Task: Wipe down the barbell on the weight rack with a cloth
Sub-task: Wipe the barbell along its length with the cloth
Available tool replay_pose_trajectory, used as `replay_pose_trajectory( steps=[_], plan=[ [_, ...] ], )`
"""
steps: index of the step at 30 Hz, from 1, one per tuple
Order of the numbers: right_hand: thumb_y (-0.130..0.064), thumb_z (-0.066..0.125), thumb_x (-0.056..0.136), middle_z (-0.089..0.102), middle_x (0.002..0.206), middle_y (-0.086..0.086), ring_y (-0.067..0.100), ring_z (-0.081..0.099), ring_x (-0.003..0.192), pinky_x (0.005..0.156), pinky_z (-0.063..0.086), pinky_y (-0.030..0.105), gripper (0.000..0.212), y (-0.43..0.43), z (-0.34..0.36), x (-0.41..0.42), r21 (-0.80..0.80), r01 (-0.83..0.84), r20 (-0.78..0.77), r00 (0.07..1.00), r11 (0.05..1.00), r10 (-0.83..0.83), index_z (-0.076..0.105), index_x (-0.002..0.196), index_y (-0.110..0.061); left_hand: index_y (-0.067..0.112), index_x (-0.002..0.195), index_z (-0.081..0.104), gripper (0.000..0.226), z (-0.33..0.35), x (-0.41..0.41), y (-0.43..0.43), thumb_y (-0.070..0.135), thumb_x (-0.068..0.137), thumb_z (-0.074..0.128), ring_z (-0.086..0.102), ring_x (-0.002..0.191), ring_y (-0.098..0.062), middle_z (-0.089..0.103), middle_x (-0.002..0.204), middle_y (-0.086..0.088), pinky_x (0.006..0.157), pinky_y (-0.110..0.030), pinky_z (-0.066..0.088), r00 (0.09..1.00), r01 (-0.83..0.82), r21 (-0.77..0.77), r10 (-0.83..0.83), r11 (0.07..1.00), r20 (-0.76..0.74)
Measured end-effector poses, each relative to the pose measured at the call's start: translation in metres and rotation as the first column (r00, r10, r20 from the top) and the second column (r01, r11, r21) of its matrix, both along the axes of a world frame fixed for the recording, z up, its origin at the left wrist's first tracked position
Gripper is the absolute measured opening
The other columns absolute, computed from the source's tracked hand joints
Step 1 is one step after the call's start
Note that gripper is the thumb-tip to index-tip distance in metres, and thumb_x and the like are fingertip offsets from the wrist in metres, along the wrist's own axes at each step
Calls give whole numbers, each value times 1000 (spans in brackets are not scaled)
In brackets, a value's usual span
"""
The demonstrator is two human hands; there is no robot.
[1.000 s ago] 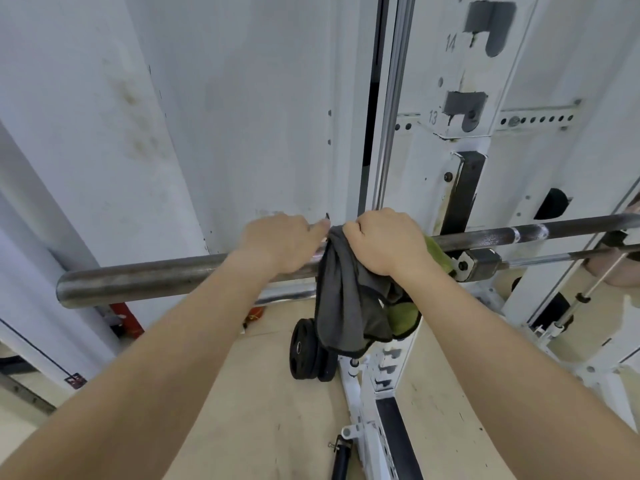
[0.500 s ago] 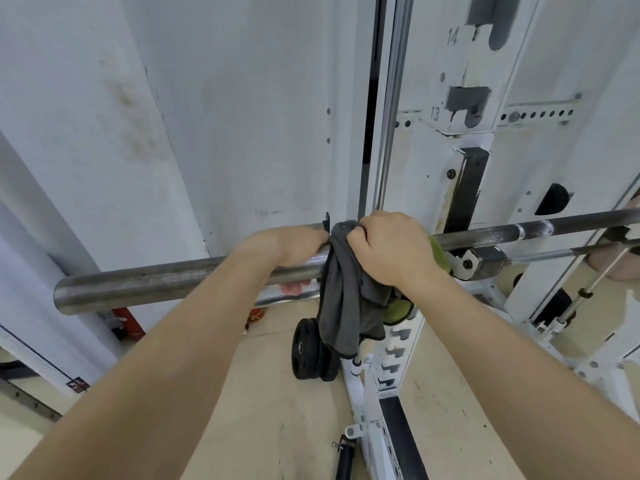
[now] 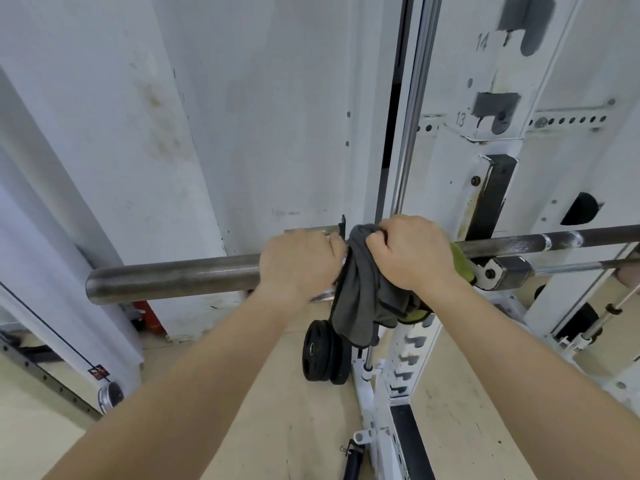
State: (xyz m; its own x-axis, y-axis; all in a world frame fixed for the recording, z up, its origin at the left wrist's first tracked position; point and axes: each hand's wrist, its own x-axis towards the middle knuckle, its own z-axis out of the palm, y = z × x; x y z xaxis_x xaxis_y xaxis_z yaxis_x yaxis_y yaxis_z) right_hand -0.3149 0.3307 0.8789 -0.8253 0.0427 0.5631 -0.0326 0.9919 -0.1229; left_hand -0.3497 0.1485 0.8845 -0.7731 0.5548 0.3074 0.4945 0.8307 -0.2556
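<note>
A steel barbell [image 3: 173,277] lies across the white weight rack [image 3: 491,140], its thick sleeve end sticking out to the left and its thinner shaft running off to the right. My left hand [image 3: 298,263] is closed around the sleeve just left of the collar. My right hand [image 3: 410,252] presses a grey and green cloth [image 3: 363,299] onto the bar right beside it. The cloth wraps the bar and hangs down below it. The collar under the hands is hidden.
Black weight plates [image 3: 325,351] stand on the floor under the bar, against the rack's base. A chrome guide rod [image 3: 414,98] runs up beside the upright. A white wall panel fills the left, with a red object [image 3: 149,313] at its foot.
The view has shifted, so the bar end sits further right in frame. Both hands keep their grip at the collar; my left hand has rolled back over the top of the sleeve.
</note>
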Motion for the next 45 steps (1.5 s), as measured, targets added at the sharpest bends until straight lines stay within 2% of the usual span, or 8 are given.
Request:
replay_pose_trajectory(
  steps=[4,9,15,20,23,30,35,45],
  plan=[
    [-39,29,87,42,61,-3,21,44,59,51,29,31,38,-2,-5,3,8,3,-49,999,1000,-2,43,60,-17,17,71,50,40,-17,26,-8,36,101,32,49,60,-28,55,65,-2,59,-35,31,980,-6,197,45,980,-195],
    [-40,30,93,51,61,3,25,50,59,57,35,34,47,1,9,-9,22,25,117,993,999,-27,53,61,-14,20,111,53,42,22,-19,3,40,98,18,52,62,-22,56,72,-2,58,-30,32,899,-37,67,4,997,438],
    [-47,26,97,57,77,6,25,54,70,65,41,36,53,3,23,-10,35,6,345,939,999,-17,61,71,-17,13,87,61,47,-30,38,-6,41,101,28,53,73,-28,61,79,-6,71,-41,39,976,-65,359,135,931,-173],
    [-44,30,99,59,84,8,28,54,76,66,41,37,47,-5,31,-15,-46,72,420,907,996,-46,62,77,-16,10,130,58,42,-40,59,-16,30,98,40,51,122,-26,61,128,-7,112,-44,34,996,74,534,-35,842,-81],
    [-38,30,99,63,85,7,29,56,75,65,41,36,43,-12,20,-3,17,85,235,968,996,-87,63,81,-17,16,124,61,33,-26,63,-36,23,94,51,53,115,-15,63,124,2,103,-35,43,998,51,777,-67,628,-11],
    [-33,35,100,67,87,6,31,60,73,61,30,35,31,-102,8,5,91,-54,24,998,994,52,60,94,-15,17,117,63,26,-20,50,-94,13,93,52,49,110,-18,65,119,-1,106,-55,39,990,-73,845,139,530,-2],
    [-41,36,99,69,102,7,31,66,86,67,33,39,36,-203,0,-12,171,-182,71,982,968,172,58,111,-14,13,112,64,26,-27,61,-120,9,91,48,55,109,-21,65,115,0,99,-38,43,986,44,901,125,432,-108],
    [-59,19,101,63,68,-3,24,61,72,76,35,38,64,-92,-4,8,95,127,18,991,987,-129,65,76,-23,16,137,53,66,-30,42,-124,56,85,57,45,135,-25,55,140,-3,117,-50,26,992,76,376,-34,923,-119]
  ],
)
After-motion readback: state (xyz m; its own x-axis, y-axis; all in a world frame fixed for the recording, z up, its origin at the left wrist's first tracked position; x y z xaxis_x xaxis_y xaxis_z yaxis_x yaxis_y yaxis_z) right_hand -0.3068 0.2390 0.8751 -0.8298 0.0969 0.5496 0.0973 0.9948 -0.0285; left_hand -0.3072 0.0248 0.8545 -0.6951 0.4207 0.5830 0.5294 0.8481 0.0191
